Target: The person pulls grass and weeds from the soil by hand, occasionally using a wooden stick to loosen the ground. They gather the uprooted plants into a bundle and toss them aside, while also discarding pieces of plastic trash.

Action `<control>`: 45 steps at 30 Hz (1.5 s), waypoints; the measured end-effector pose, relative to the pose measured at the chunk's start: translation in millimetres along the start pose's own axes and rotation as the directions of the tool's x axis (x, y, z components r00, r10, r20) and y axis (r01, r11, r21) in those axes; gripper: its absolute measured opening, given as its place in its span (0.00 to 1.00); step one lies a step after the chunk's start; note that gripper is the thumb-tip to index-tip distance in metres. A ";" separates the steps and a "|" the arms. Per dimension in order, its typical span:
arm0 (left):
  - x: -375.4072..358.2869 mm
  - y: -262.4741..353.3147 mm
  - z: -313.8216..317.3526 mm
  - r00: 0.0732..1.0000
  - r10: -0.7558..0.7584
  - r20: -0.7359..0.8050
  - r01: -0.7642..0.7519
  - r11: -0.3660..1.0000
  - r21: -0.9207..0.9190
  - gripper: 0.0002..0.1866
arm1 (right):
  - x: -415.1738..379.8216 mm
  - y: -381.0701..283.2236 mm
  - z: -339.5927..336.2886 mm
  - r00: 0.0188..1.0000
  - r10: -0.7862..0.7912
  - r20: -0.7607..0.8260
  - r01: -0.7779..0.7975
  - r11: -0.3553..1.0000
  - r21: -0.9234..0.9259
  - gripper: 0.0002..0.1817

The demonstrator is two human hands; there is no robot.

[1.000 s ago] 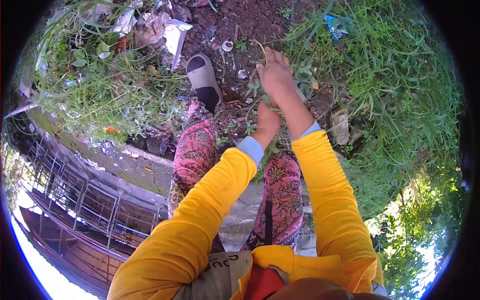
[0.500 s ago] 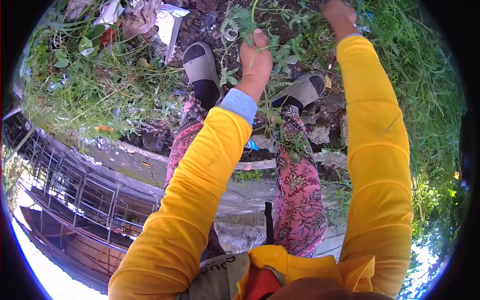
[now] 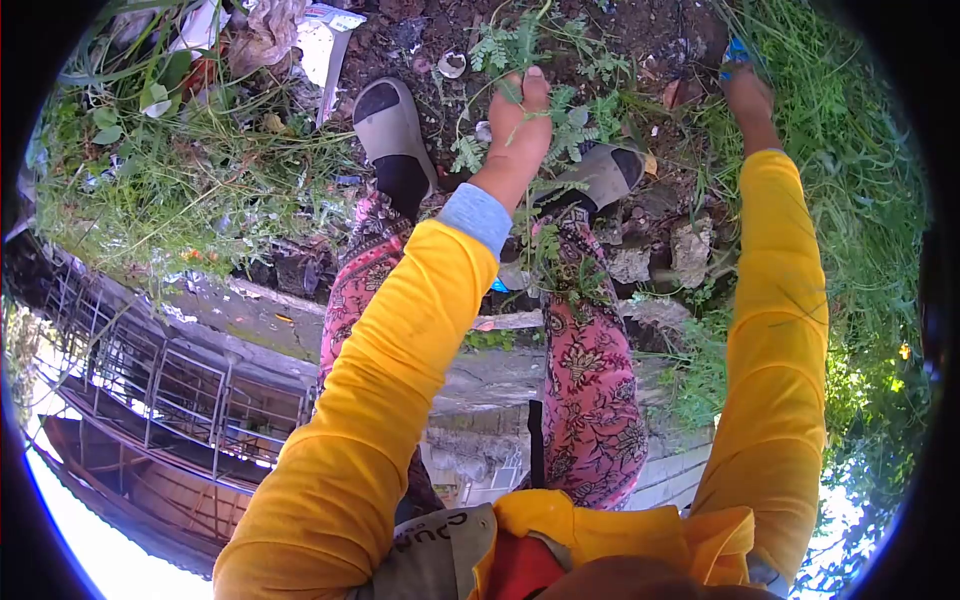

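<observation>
My left hand [image 3: 519, 125] is closed on a leafy green weed [image 3: 493, 48] with feathery leaves, between and just above my two feet. Its thumb points up, and some leaflets lie across the fingers. Farther out on the right, my right hand [image 3: 750, 98] is low at the border of bare soil and tall grass. The fingers look curled and are partly hidden. A bright blue piece [image 3: 737, 50] shows right at the fingertips, too small to name.
Grey slides [image 3: 388, 122] are on my feet, beside broken stones [image 3: 691, 252] and a concrete ledge [image 3: 505, 322]. Crumpled wrappers [image 3: 322, 50] lie at the upper left. Dense grass [image 3: 860, 190] grows on the right. Metal railings [image 3: 190, 390] stand behind at the lower left.
My right hand has moved right and nearer to me, to the grass edge, the blue piece now at its fingers. My left hand stays on the weed, slightly lower in view.
</observation>
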State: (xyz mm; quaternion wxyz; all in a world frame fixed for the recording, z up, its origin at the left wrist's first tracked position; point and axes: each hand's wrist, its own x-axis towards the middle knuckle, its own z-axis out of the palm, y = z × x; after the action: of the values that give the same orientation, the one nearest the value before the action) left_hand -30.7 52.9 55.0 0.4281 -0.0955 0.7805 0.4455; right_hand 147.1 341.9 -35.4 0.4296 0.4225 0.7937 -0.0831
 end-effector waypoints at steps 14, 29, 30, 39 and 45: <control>7.5 -0.9 -1.6 1.000 -0.012 -0.013 0.012 0.999 0.046 0.17 | -8.9 -60.5 -3.8 0.993 -0.117 -0.005 0.112 0.955 -0.274 0.16; -0.2 -19.5 -4.9 0.999 -0.014 -0.031 0.018 0.992 0.126 0.17 | -26.6 -50.2 6.4 0.998 -0.002 -0.060 0.013 0.984 0.179 0.20; -0.2 -19.3 -5.2 0.999 -0.024 -0.034 0.028 0.992 0.125 0.17 | -30.8 -46.3 2.3 0.988 0.046 -0.150 -0.011 0.974 0.228 0.19; 16.8 -50.1 47.2 0.987 -0.137 0.087 0.113 0.965 0.237 0.16 | -102.7 -78.2 -38.3 0.880 -0.100 -0.464 0.158 0.983 0.088 0.14; 12.6 -51.6 83.9 0.972 -0.232 0.044 0.218 0.953 0.212 0.16 | -90.8 -129.3 23.2 0.977 0.028 0.213 -0.107 0.922 0.371 0.22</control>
State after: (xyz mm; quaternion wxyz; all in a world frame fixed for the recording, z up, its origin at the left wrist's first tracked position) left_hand 37.9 90.8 -6.0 0.5102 -0.1237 0.7912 0.3138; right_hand 90.3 194.6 -11.2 0.4209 0.5143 0.6992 -0.2635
